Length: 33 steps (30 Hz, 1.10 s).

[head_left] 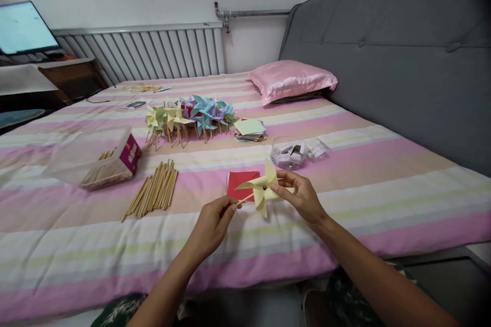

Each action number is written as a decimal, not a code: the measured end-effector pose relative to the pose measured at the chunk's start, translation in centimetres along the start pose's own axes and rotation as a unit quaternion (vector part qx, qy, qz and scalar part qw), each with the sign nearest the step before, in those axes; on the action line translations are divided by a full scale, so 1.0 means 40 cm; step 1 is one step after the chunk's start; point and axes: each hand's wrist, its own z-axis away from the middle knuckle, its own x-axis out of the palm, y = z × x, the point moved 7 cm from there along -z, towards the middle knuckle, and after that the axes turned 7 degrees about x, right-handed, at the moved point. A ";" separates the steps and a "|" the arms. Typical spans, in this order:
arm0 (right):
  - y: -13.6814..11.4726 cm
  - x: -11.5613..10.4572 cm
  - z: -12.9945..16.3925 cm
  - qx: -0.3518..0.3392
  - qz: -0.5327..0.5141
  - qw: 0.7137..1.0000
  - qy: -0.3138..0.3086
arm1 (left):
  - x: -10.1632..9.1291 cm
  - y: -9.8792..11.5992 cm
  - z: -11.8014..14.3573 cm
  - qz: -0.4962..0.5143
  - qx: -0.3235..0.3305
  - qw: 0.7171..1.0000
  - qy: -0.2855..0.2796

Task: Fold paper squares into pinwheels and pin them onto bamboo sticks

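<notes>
A pale yellow paper pinwheel (pixel 264 188) is held above the bed between both hands, with a dark pin at its centre. My left hand (pixel 213 222) pinches its thin wooden stick. At the right side of the blades, my right hand (pixel 301 195) has thumb and fingers closed on the paper. Just behind the pinwheel lies a stack of red paper squares (pixel 233 185), partly covered by the blades. A round clear tub (pixel 287 153) of small parts stands beyond my right hand, with a small plastic bag (pixel 317 148) beside it.
Loose wooden sticks (pixel 155 189) lie left of my hands, beside a clear plastic box (pixel 103 158) holding more sticks. Finished pinwheels (pixel 192 115) stand grouped farther back, near a pile of coloured paper (pixel 250 129). A pink pillow (pixel 293 80) rests by the grey headboard (pixel 395 56).
</notes>
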 end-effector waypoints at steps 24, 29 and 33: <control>-0.005 -0.002 0.014 -0.011 0.078 0.995 0.055 | 0.015 -0.006 0.004 0.047 -0.017 0.998 0.027; 0.002 0.001 0.014 -0.010 0.074 0.996 0.056 | 0.022 -0.014 0.005 0.053 -0.020 0.998 0.021; 0.021 0.005 0.004 0.027 -0.028 0.999 0.034 | 0.018 -0.020 0.003 0.092 -0.034 0.994 0.045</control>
